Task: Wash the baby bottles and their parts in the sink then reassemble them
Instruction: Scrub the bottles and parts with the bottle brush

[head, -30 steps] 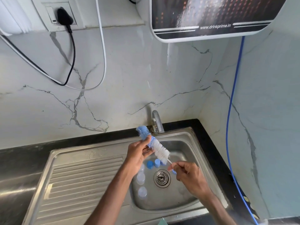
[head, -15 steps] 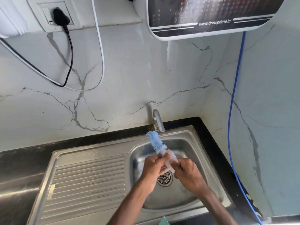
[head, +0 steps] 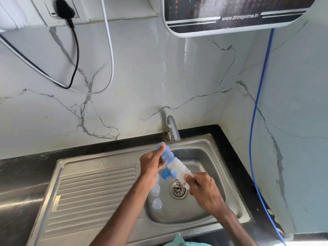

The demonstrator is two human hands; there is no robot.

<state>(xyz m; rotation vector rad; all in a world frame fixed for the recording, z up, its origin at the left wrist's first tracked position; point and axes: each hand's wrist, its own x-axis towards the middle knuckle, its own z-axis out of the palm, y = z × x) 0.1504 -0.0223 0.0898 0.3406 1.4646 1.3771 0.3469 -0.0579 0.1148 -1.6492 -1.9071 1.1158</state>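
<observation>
A bottle brush (head: 175, 164) with a blue tip and white bristles is held slanted over the steel sink (head: 209, 148). My left hand (head: 152, 161) grips its blue upper end. My right hand (head: 201, 188) holds the lower end by the handle, which is hidden in the fist. Below the brush, blue bottle parts (head: 167, 174) lie in the basin. Clear bottle parts (head: 156, 197) lie left of the drain (head: 178, 189), partly behind my left forearm.
A tap (head: 173, 128) stands at the back of the sink, with no water visibly running. The ribbed draining board (head: 92, 196) spreads to the left. A blue hose (head: 255, 121) runs down the right wall. A water purifier (head: 230, 13) hangs above; cables and a socket are upper left.
My left hand has slid up the brush from near the handle to the blue tip, uncovering the white bristles. The brush has tilted further over.
</observation>
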